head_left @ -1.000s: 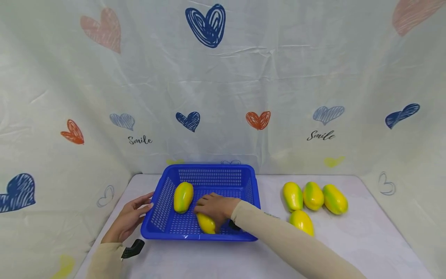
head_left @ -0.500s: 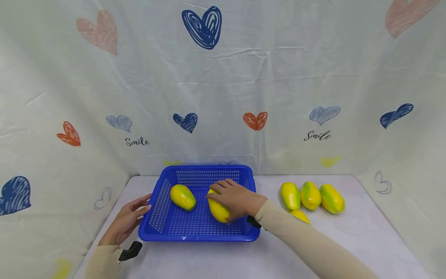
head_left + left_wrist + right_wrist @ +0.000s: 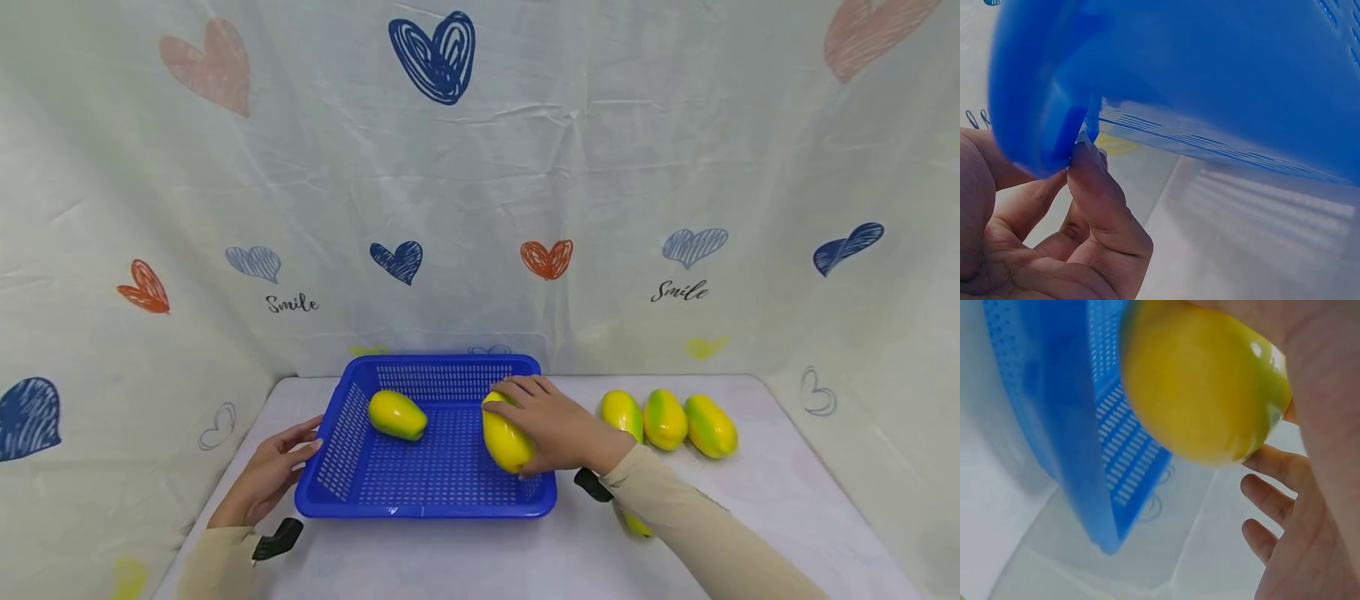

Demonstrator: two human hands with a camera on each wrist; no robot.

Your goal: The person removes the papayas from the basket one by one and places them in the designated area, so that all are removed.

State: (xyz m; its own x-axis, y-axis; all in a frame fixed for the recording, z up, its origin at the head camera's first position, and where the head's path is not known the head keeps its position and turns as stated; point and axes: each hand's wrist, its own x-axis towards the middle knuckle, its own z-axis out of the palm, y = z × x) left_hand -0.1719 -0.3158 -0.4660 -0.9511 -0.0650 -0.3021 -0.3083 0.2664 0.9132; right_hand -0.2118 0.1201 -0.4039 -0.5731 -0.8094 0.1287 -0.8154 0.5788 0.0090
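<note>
**Blue basket (image 3: 450, 510) steadied, yellow fruit (image 3: 506, 439) over its right side**

The left hand (image 3: 272, 473) grips the basket's rim; the right hand (image 3: 558, 432) holds the yellow fruit. A second fruit (image 3: 397, 415) lies inside, leftward; four others (image 3: 665, 419) sit outside, rightward.

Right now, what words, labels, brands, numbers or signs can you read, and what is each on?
"Smile": black script on the left side of the white heart-printed backdrop, head view.
"Smile": matching black lettering on the backdrop's right side.
Unreadable: dark curved strokes near the left wrist view's left edge, partly hidden.
I can make out no text on the blue plastic basket or yellow-green oval fruits.
</note>
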